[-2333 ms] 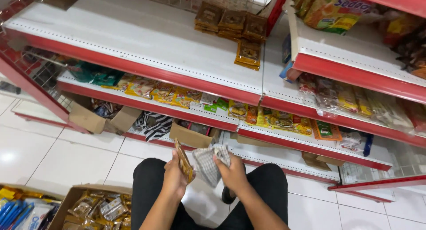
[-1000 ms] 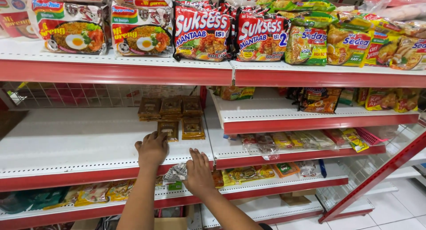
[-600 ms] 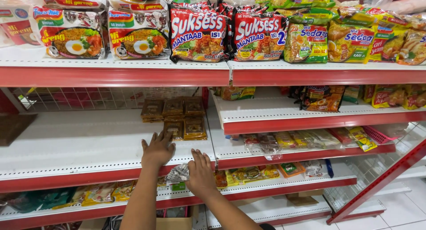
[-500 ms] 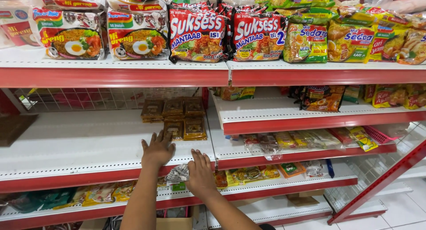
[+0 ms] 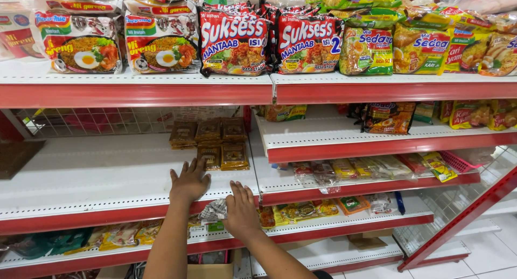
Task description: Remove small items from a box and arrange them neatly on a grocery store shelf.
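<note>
Your left hand lies flat and released on the white shelf, just before the brown packets. Your right hand clenches a grey-white packet at the shelf's front edge. It looks light, soft, crinkly and likely slippery; pinch it by a sealed end.

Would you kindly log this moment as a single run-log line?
left hand: flat on white shelf, near brown packets | right hand: at shelf edge, on grey packet | rows above: noodle packs
</note>
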